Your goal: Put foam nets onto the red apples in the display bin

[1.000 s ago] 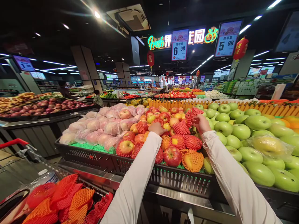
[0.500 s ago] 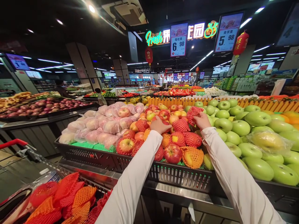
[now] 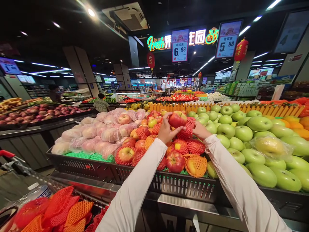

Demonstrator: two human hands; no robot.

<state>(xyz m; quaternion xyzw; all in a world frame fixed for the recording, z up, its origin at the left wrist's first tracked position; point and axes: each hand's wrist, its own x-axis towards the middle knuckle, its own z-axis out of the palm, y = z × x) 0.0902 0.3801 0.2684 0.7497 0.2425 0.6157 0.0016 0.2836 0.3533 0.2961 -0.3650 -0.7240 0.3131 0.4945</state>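
My left hand (image 3: 166, 130) grips a bare red apple (image 3: 178, 118), with the fingers at its left side and the thumb under it. Just right of that apple, my right hand (image 3: 201, 130) is closed on a red foam net sleeve (image 3: 189, 126), which touches the apple's lower right side. How much of the apple sits inside the net I cannot tell. Both hands are above a black crate (image 3: 185, 187) of red apples, several in red or orange nets. At its front lie a bare apple (image 3: 175, 161) and an orange-netted apple (image 3: 196, 165).
Green apples (image 3: 262, 172) are heaped on the right, plastic-wrapped fruit (image 3: 112, 133) on the left. A container of loose red and orange foam nets (image 3: 78, 212) stands low at the left, beside a cart's red handle (image 3: 7, 153). Onions (image 3: 41, 114) lie farther back.
A bare red apple now shows in my left hand, where none was visible before. My right hand has brought the red net leftward against it. The view has shifted slightly.
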